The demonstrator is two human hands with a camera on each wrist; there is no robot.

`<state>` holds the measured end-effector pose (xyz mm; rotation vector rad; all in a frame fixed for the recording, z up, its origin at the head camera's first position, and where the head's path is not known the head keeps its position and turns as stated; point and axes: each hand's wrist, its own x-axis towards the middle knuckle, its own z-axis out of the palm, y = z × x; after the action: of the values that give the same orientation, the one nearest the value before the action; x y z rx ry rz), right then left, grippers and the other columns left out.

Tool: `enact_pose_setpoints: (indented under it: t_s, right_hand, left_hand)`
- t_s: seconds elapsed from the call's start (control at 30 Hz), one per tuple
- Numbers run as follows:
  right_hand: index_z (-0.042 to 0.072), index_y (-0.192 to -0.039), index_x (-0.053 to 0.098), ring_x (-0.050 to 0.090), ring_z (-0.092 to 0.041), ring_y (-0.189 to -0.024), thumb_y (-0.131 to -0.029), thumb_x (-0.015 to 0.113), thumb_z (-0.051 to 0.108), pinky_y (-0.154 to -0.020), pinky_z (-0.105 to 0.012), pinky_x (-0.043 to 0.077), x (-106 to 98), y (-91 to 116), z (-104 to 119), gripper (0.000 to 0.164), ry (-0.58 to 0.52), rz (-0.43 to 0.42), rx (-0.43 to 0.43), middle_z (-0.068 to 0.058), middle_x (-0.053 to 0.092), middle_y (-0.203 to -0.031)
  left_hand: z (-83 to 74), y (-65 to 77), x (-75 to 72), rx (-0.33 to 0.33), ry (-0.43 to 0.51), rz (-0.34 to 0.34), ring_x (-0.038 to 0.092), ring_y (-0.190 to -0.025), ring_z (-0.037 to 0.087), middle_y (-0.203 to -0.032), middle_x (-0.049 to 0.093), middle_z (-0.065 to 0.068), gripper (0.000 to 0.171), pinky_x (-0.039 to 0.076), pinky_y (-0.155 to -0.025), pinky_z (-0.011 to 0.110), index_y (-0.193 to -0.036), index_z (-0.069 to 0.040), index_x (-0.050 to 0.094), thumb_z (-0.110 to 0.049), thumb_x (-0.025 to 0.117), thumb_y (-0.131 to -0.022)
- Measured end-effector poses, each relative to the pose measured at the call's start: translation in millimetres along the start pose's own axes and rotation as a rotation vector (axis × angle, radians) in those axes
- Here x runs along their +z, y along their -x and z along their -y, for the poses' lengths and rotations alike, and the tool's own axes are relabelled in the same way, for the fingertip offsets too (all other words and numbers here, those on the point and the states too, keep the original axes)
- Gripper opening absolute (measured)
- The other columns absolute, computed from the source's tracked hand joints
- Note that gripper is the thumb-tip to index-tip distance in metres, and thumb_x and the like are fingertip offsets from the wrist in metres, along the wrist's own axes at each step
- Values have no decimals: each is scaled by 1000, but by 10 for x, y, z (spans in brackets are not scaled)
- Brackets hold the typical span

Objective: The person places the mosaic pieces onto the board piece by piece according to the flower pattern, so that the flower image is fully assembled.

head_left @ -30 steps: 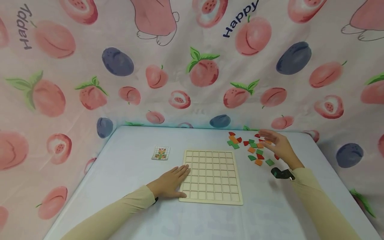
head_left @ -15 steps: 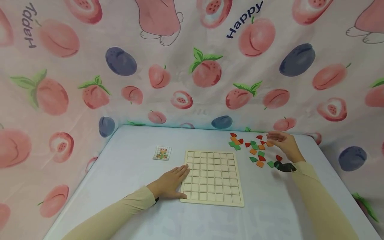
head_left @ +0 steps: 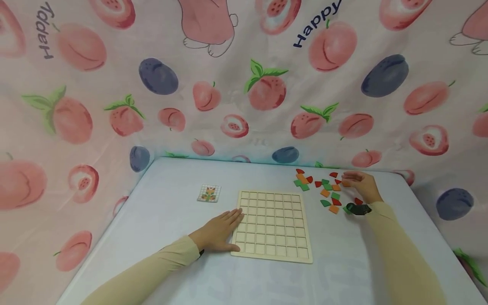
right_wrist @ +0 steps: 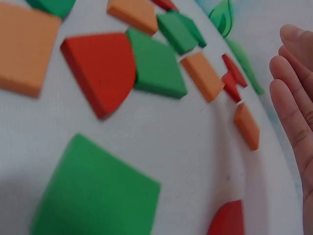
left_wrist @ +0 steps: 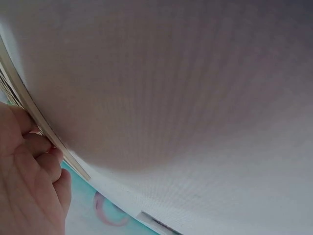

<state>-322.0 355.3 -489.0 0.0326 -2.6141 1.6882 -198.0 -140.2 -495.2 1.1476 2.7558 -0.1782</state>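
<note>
My left hand [head_left: 218, 231] rests flat along the left edge of a pale wooden grid board [head_left: 273, 225], its fingers and thumb over the rim. In the left wrist view, part of that left hand [left_wrist: 34, 171] shows beside the board's edge [left_wrist: 36, 115]. My right hand [head_left: 363, 185] is over the far right part of a spread of small flat tiles, its fingertips close to an orange tile [head_left: 346, 183]. In the right wrist view, the right hand's fingers [right_wrist: 288, 110] are extended with nothing visible between them, beside an orange square tile [right_wrist: 247, 126].
A small card [head_left: 209, 193] with a grid and a flower-like pattern lies left of the board. Between board and right hand are several red, green and orange tiles, among them a red quarter-round tile [right_wrist: 101, 71] and a green square tile [right_wrist: 100, 188]. A fruit-print cloth [head_left: 263, 127] stands behind the table.
The right hand has moved slightly right and come down closer to the tiles at the far right. The left hand stays on the board's edge. The head view has shifted a little.
</note>
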Motion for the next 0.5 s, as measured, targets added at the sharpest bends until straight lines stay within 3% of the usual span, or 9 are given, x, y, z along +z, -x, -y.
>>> enact_pose_setpoints:
  t_s: [0.23,0.37,0.5]
  right_hand:
    - [-5,-128,52,58,16,-83,-88,67,26,-75,-1,45,-11,-3,-113,53,38,-13,40,29,61,-89]
    - [1,-128,54,54,17,-82,-88,65,32,-74,-1,45,-2,-32,-151,52,129,-11,86,18,65,-97]
    - [0,-125,57,51,18,-79,-88,66,31,-71,-1,43,20,-75,-182,49,187,-11,83,6,69,-103]
  left_hand:
    - [-8,-2,-40,3,2,7,18,-146,25,-157,17,14,98,23,-118,36,-149,-2,19,-71,41,-85]
    - [-14,9,-58,9,15,4,20,-146,26,-157,18,15,97,24,-118,37,-149,-1,20,-70,43,-85]
    - [-16,18,-73,15,30,6,19,-146,26,-157,18,16,97,24,-118,37,-149,0,20,-69,44,-85]
